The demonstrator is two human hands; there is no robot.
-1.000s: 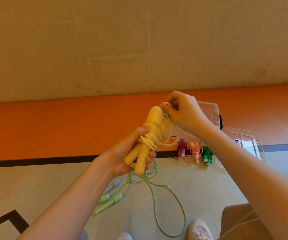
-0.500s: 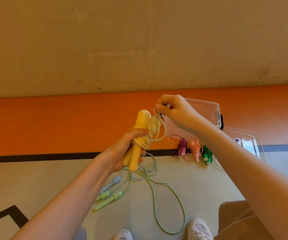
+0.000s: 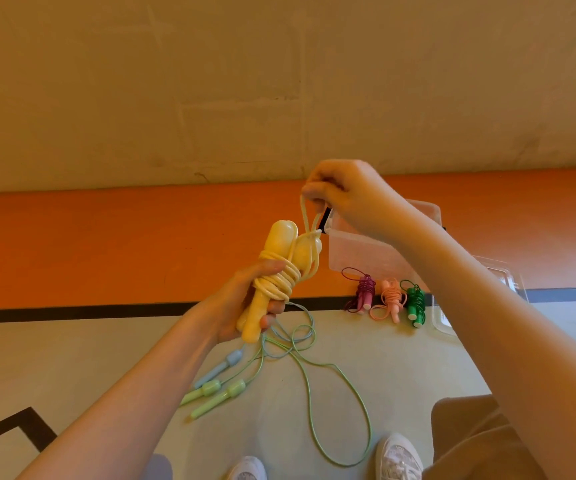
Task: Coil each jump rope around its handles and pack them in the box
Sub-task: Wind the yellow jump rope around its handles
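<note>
My left hand (image 3: 241,306) grips the two handles of a yellow jump rope (image 3: 276,268), held upright with its cord coiled round them. Just above the handle tops, my right hand (image 3: 342,195) pinches a short loop of the yellow cord and holds it taut. On the floor behind stands a clear plastic box (image 3: 356,254), partly hidden by my right forearm. In front of the box lie three coiled ropes: purple (image 3: 364,292), pink (image 3: 392,299) and dark green (image 3: 416,301). A light green rope (image 3: 307,382) and a pale blue one (image 3: 224,365) lie uncoiled below my hands.
The box's clear lid (image 3: 508,282) lies flat to its right. An orange band of floor (image 3: 106,247) runs along the beige wall. My two white shoes (image 3: 397,459) show at the bottom, near the green cord's far loop.
My right hand has risen above the handles, drawing the loose yellow loop up and tight. The left hand holds the bundle a little lower and more upright.
</note>
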